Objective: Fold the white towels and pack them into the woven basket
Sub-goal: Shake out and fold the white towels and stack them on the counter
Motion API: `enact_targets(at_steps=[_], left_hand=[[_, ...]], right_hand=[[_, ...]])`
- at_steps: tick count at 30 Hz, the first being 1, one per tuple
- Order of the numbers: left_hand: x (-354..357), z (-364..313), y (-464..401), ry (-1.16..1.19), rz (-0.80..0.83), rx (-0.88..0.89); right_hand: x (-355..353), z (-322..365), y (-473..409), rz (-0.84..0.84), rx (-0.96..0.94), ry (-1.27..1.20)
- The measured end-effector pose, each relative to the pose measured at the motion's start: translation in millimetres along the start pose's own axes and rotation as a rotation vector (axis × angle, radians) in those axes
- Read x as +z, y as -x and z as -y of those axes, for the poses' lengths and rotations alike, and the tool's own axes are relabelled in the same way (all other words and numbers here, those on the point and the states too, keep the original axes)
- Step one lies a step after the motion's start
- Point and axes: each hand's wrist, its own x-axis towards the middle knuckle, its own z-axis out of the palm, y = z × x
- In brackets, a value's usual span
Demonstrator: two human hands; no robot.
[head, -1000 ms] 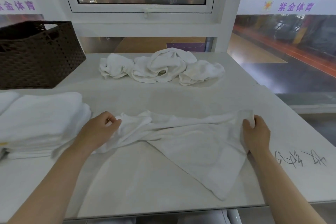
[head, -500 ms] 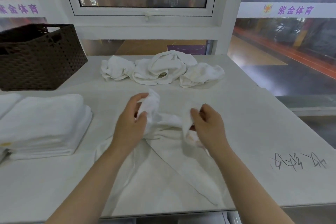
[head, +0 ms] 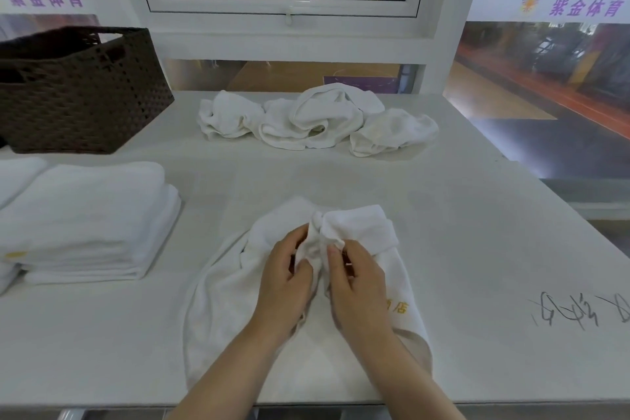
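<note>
Pinching towel [head: 358,225], both hands [head: 320,280] together

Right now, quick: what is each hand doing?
Left hand: pinching a gathered edge of the white towel.
Right hand: pinching the same towel's edge beside it.

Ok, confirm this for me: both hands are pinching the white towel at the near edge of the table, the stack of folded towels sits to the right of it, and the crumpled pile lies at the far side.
One detail is wrong. The head view shows the stack of folded towels to the left of the white towel, not the right. The rest stands: the left hand and right hand pinch it near the table edge, and the crumpled pile lies at the far side.
</note>
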Motion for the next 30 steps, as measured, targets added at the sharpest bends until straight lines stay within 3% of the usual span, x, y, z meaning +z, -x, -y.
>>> enact_targets(at_steps=[5, 11, 16, 25, 30], left_hand=[[-2.6, 5.5, 0.3, 0.131, 0.044, 0.009], [-4.1, 11.5, -1.5, 0.005, -0.071, 0.112], [-2.4, 11.7, -0.7, -0.118, -0.04, 0.139], [-3.4, 13.2, 1.7, -0.361, -0.025, 0.303], [-3.8, 12.0, 4.6, -0.307, 0.007, 0.36]], right_hand=[[-0.5, -0.1, 0.3, 0.018, -0.006, -0.013], [-3.0, 2.1, 0.7, 0.008, -0.009, -0.068], [-2.5, 3.1, 1.6, -0.047, 0.051, -0.11], [-0.2, 6.6, 3.4, -0.086, -0.067, -0.104], [-0.3, 1.0, 1.8, -0.077, -0.093, 0.0]])
